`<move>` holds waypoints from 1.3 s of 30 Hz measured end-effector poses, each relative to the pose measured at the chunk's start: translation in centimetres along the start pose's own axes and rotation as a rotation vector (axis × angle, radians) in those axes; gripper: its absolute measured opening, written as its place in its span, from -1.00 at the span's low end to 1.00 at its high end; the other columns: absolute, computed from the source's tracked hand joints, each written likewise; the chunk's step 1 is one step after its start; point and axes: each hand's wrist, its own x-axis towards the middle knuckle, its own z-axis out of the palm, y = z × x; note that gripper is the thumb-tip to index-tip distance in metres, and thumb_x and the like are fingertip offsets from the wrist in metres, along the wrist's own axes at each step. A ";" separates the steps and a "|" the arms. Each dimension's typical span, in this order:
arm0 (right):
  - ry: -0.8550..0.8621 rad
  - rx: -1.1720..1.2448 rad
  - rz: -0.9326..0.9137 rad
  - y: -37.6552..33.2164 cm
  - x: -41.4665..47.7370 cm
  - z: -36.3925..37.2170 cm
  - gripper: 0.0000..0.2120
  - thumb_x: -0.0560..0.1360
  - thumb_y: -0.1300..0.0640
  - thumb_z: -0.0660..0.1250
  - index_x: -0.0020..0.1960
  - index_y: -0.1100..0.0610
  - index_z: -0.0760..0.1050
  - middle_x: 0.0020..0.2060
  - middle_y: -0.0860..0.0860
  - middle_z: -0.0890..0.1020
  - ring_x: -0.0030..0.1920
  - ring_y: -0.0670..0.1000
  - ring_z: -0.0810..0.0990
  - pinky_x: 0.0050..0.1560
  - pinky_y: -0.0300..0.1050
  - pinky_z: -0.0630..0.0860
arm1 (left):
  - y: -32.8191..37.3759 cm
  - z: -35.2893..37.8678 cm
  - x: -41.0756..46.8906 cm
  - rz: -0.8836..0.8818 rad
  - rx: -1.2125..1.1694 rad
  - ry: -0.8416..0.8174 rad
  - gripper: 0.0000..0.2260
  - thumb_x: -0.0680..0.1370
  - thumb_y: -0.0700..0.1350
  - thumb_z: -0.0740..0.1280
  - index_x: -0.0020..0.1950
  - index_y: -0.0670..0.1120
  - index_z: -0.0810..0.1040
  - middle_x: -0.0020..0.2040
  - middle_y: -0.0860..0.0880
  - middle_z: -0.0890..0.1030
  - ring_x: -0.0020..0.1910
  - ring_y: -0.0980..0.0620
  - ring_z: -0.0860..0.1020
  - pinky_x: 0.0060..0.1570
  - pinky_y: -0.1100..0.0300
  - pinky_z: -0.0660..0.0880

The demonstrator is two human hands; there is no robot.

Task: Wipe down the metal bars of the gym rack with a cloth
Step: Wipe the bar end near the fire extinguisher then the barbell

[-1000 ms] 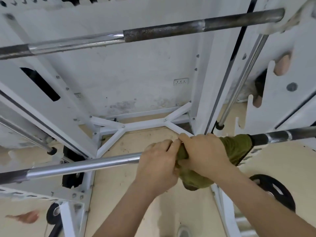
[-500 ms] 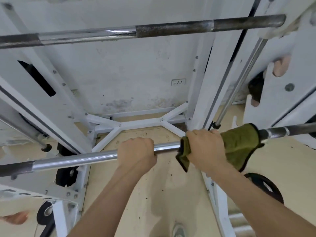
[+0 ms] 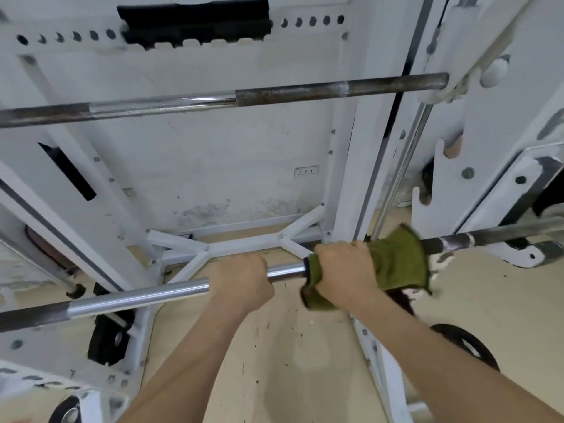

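A: On the lower bar (image 3: 146, 297), what's new from the head view?
B: The left hand (image 3: 241, 279) now grips bare steel; the right hand (image 3: 345, 270) clamps the cloth (image 3: 393, 261) round it, slid rightward. Wiping's under way.

Lower chrome steel bar (image 3: 137, 297): both ends cut by frame edges; stretches covered by left hand (image 3: 241, 282) and olive-green fabric cloth (image 3: 393, 261).
Cloth: far edge blurred; middle hidden under right hand (image 3: 341, 270).
Fingertips: curled behind bar, unseen.
Upper rusty round bar (image 3: 274, 94): left end out of frame.
Black round weight plate (image 3: 470, 346): partly behind right forearm.
White wall socket (image 3: 306, 171): too small for detail.
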 end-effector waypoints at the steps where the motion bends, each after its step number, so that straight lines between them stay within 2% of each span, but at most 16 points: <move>1: 0.065 0.035 -0.085 -0.3 -0.2 0.1 -0.83 0.27 0.09 0.39 -0.30 -0.01 0.37 -0.44 -0.07 0.51 -0.39 0.03 0.49 -0.15 -0.06 0.34 | 0.1 0.1 -0.1 0.001 0.001 0.000 -0.88 0.41 -0.05 0.25 -0.31 0.02 0.35 -0.41 0.08 0.37 -0.36 -0.01 0.43 -0.41 0.23 0.28; 4: 0.083 -0.109 -0.167 5.2 -0.7 0.2 -0.88 0.36 0.09 0.36 -0.27 0.01 0.41 -0.41 -0.04 0.56 -0.39 0.04 0.55 -0.25 -0.12 0.35 | 0.3 0.4 -0.5 -0.012 0.011 0.006 -0.92 0.43 -0.02 0.27 -0.26 0.03 0.43 -0.42 0.09 0.38 -0.37 0.01 0.43 -0.47 0.25 0.21; 6: -0.077 -0.223 -0.025 11.0 -0.7 -0.5 -0.89 0.45 -0.01 0.20 -0.23 -0.04 0.35 -0.32 -0.08 0.56 -0.30 0.00 0.56 -0.21 -0.13 0.38 | 0.0 0.1 -0.7 -0.037 0.018 -0.005 -0.88 0.43 -0.01 0.28 -0.27 0.03 0.40 -0.43 0.09 0.36 -0.37 0.02 0.42 -0.46 0.24 0.22; 8: -0.110 -0.211 0.084 14.3 -0.7 -1.2 -0.89 0.45 -0.05 0.17 -0.23 -0.07 0.34 -0.35 -0.11 0.51 -0.30 -0.02 0.52 -0.19 -0.10 0.33 | 0.1 -0.3 -0.6 -0.071 0.013 0.002 -0.84 0.42 0.00 0.27 -0.30 0.03 0.34 -0.43 0.09 0.36 -0.34 0.02 0.42 -0.41 0.23 0.29; 12: -0.016 -0.091 0.009 9.6 -0.8 -0.9 -0.82 0.29 0.13 0.38 -0.29 -0.01 0.37 -0.42 -0.07 0.47 -0.37 0.05 0.47 -0.18 -0.07 0.23 | 6.8 -1.4 0.1 0.040 -0.084 0.036 -0.90 0.39 0.04 0.29 -0.19 0.07 0.40 -0.29 0.09 0.51 -0.26 0.00 0.51 -0.33 0.19 0.33; 15: -0.054 0.007 -0.130 6.3 -0.4 -0.5 -0.84 0.30 0.12 0.35 -0.16 0.00 0.40 -0.27 -0.04 0.55 -0.23 0.06 0.54 -0.15 -0.04 0.15 | 13.0 -2.0 1.5 0.092 -0.080 0.063 -0.90 0.39 -0.04 0.26 -0.12 0.04 0.41 -0.27 0.08 0.51 -0.33 -0.01 0.46 -0.37 0.21 0.23; 17: -0.071 0.008 -0.226 8.6 -0.2 -0.3 -0.88 0.39 0.12 0.29 -0.08 0.01 0.40 -0.22 -0.03 0.56 -0.19 0.07 0.53 -0.14 -0.05 0.16 | 13.9 -1.7 2.0 0.069 -0.089 0.078 -0.92 0.39 -0.05 0.24 -0.14 0.02 0.40 -0.31 0.09 0.47 -0.34 0.00 0.47 -0.39 0.22 0.25; 19: -0.058 -0.072 -0.164 14.4 -0.5 -0.2 -0.96 0.47 0.06 0.22 -0.14 -0.01 0.36 -0.26 -0.04 0.57 -0.27 0.06 0.51 -0.12 -0.09 0.27 | 13.3 -1.2 2.1 0.061 -0.098 0.107 -0.90 0.40 0.00 0.27 -0.12 0.06 0.40 -0.26 0.08 0.54 -0.25 -0.01 0.55 -0.37 0.19 0.28; 23: -0.050 -0.187 0.060 23.5 -1.4 -1.0 -0.83 0.48 -0.09 0.18 -0.25 -0.06 0.34 -0.35 -0.09 0.53 -0.37 0.01 0.41 -0.13 -0.08 0.30 | 14.0 -0.9 2.6 0.058 -0.101 0.169 -0.87 0.41 0.10 0.27 -0.11 0.10 0.44 -0.29 0.11 0.55 -0.25 0.02 0.56 -0.39 0.20 0.30; 27: -0.070 -0.056 0.011 17.6 -1.1 -0.9 -0.91 0.35 0.15 0.23 -0.24 0.00 0.33 -0.39 -0.09 0.39 -0.35 0.03 0.39 -0.13 -0.07 0.28 | 15.0 -1.0 2.8 0.019 -0.149 0.117 -0.74 0.38 0.13 0.26 0.06 0.19 0.43 -0.27 0.14 0.57 -0.25 0.05 0.56 -0.43 0.23 0.29; 30: -0.061 0.031 -0.135 12.3 -0.4 -0.6 -0.83 0.32 0.15 0.30 -0.09 0.03 0.43 -0.29 -0.04 0.53 -0.28 0.05 0.50 -0.15 -0.05 0.23 | 15.6 -1.9 3.4 0.065 -0.275 0.030 -0.45 0.33 0.09 0.29 0.29 0.29 0.23 -0.13 0.16 0.61 -0.15 0.02 0.60 -0.26 0.15 0.49; 32: -0.036 -0.007 -0.282 12.6 -0.5 -0.3 -0.71 0.32 0.12 0.35 0.04 0.08 0.49 -0.25 -0.02 0.59 -0.25 0.07 0.57 -0.17 -0.06 0.28 | 16.9 -2.3 3.7 0.112 -0.318 -0.008 -0.38 0.31 0.06 0.30 0.33 0.30 0.18 -0.12 0.15 0.59 -0.16 0.01 0.59 -0.24 0.11 0.52; 33: -0.012 -0.028 -0.302 14.7 -0.3 -0.2 -0.74 0.33 0.09 0.34 0.02 0.07 0.49 -0.25 -0.01 0.59 -0.26 0.08 0.57 -0.19 -0.07 0.29 | 17.7 -2.4 4.0 0.141 -0.303 0.001 -0.39 0.31 0.06 0.30 0.32 0.29 0.20 -0.11 0.15 0.58 -0.16 0.02 0.58 -0.25 0.11 0.51; 35: -0.071 -0.068 -0.205 20.8 -0.6 -0.6 -0.89 0.41 0.03 0.25 -0.11 0.03 0.38 -0.25 -0.02 0.59 -0.26 0.08 0.56 -0.21 -0.07 0.26 | 19.8 -2.5 4.5 0.222 -0.210 0.057 -0.46 0.35 0.08 0.30 0.31 0.26 0.25 -0.04 0.14 0.56 -0.11 0.00 0.57 -0.26 0.14 0.43; 36: -0.095 -0.112 -0.125 24.3 -0.8 -1.0 -0.88 0.43 -0.01 0.23 -0.15 0.02 0.34 -0.24 -0.03 0.58 -0.25 0.07 0.56 -0.22 -0.07 0.26 | 21.4 -2.4 4.7 0.261 -0.168 0.106 -0.49 0.38 0.10 0.28 0.32 0.24 0.27 0.00 0.13 0.56 -0.08 -0.01 0.56 -0.25 0.14 0.40; 39: -0.109 -0.203 -0.006 27.9 -1.6 -1.9 -0.93 0.43 0.03 0.24 -0.14 0.00 0.39 -0.24 -0.05 0.55 -0.21 0.06 0.55 -0.17 -0.05 0.29 | 25.0 -2.8 4.6 0.356 -0.202 0.156 -0.46 0.40 0.10 0.24 0.38 0.15 0.26 0.17 0.11 0.51 0.08 0.00 0.50 -0.07 0.09 0.40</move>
